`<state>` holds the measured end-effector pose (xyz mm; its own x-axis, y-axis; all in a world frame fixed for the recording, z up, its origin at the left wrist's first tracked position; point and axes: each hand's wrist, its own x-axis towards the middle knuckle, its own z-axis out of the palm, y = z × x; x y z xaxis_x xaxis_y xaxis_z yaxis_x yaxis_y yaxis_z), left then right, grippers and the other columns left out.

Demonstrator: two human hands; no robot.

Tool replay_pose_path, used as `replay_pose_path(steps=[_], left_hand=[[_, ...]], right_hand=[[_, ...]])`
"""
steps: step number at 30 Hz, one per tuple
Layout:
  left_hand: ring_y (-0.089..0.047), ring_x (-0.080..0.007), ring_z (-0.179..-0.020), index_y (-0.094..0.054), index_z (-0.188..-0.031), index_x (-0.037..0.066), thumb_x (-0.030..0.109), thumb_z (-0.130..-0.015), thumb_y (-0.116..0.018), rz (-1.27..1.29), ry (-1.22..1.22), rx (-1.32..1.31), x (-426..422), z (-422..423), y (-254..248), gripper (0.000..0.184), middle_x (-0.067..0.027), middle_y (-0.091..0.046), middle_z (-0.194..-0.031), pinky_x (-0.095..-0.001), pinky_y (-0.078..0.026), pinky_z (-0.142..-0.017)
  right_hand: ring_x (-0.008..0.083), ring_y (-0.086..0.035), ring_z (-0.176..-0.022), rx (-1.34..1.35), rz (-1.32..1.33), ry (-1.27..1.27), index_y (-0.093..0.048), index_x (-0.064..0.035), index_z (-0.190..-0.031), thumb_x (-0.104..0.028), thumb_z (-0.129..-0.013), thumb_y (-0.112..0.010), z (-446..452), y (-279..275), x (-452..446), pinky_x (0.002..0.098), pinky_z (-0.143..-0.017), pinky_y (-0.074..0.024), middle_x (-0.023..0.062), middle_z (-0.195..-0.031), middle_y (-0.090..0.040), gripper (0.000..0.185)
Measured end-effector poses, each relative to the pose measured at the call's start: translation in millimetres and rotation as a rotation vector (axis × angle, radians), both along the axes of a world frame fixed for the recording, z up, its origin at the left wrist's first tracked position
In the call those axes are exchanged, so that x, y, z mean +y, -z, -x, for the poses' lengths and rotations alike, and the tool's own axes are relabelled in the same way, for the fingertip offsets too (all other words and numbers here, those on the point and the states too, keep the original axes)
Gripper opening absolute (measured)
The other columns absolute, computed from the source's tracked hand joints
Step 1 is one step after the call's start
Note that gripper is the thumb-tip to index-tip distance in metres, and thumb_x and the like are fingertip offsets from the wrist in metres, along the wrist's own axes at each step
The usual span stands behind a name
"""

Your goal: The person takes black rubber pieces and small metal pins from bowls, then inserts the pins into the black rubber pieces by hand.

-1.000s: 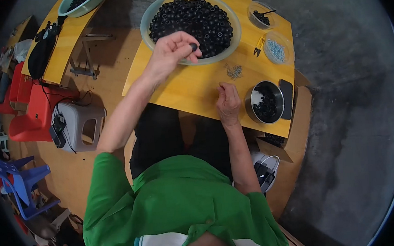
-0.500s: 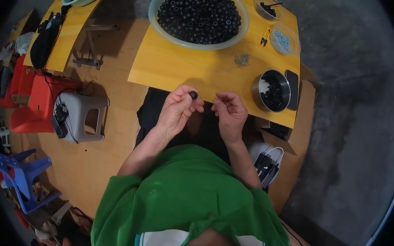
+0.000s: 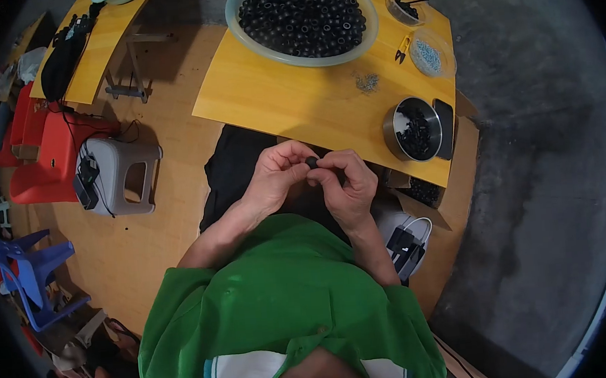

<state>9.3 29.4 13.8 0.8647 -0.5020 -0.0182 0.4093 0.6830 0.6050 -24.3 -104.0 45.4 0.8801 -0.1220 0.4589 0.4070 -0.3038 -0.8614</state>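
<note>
My left hand (image 3: 274,178) pinches a small round black cap (image 3: 312,162) between thumb and fingertips, above my lap. My right hand (image 3: 348,184) is closed in a pinch and meets the cap from the other side. Whatever its fingertips hold is too small or hidden to make out. On the yellow table (image 3: 290,109) just beyond, a large pale basin (image 3: 233,25) is heaped with similar black round parts (image 3: 301,17). A little pile of tiny metallic pieces (image 3: 367,82) lies nearer. A steel bowl (image 3: 392,140) with black pieces stands to the right of my hands.
At the table's right side are a dish of pale blue bits (image 3: 426,57), yellow-handled snips (image 3: 402,48), a clear cup with black pieces (image 3: 406,5) and a dark phone-like slab (image 3: 445,126). A grey stool (image 3: 123,175), red chairs (image 3: 55,164) and a blue chair (image 3: 35,271) stand left.
My hands have come together, and my right fingertips now meet the black cap in my left hand. The view has shifted slightly.
</note>
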Motion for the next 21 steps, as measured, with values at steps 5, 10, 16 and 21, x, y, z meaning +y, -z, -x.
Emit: replay_pose_path(steps=[5,10,16,21], left_hand=[[-0.059,-0.0093,-0.065,-0.059,-0.092,-0.001,-0.008,-0.079,-0.055,-0.233,0.055,-0.119,8.0,-3.6,-0.6,0.015,-0.0053,-0.063,-0.079,-0.0180,-0.046,-0.059],[-0.057,-0.0047,-0.064,-0.059,-0.092,0.000,-0.008,-0.079,-0.055,-0.182,0.020,-0.058,-0.2,-1.1,-4.7,0.015,-0.0034,-0.062,-0.074,-0.0152,-0.041,-0.052],[-0.057,-0.0050,-0.064,-0.058,-0.092,-0.001,-0.006,-0.082,-0.054,-0.313,0.072,-0.108,1.6,1.7,6.9,0.012,-0.0033,-0.062,-0.076,-0.0161,-0.042,-0.053],[-0.059,-0.0120,-0.061,-0.057,-0.092,-0.002,0.000,-0.085,-0.056,-0.194,0.074,-0.099,-6.7,1.6,6.4,0.007,-0.0079,-0.062,-0.073,-0.0209,-0.047,-0.058]], right_hand=[[0.0145,-0.057,-0.062,0.093,-0.175,-0.089,-0.060,-0.0007,-0.078,0.007,-0.069,-0.068,2.6,13.1,-10.0,0.0235,-0.053,-0.0456,0.0079,-0.073,-0.059,0.015],[0.0192,-0.057,-0.061,-0.148,0.144,0.080,-0.061,0.0007,-0.081,0.006,-0.067,-0.069,5.3,5.4,0.9,0.0270,-0.052,-0.0457,0.0095,-0.075,-0.058,0.017],[0.0231,-0.057,-0.064,-0.288,0.455,0.133,-0.063,0.0010,-0.088,0.003,-0.067,-0.067,9.8,15.7,-6.0,0.0305,-0.056,-0.0464,0.0089,-0.078,-0.057,0.022],[0.0263,-0.058,-0.067,-0.203,0.452,0.213,-0.062,-0.0011,-0.088,0.006,-0.068,-0.064,3.2,3.0,-41.5,0.0325,-0.058,-0.0465,0.0108,-0.078,-0.058,0.022]])
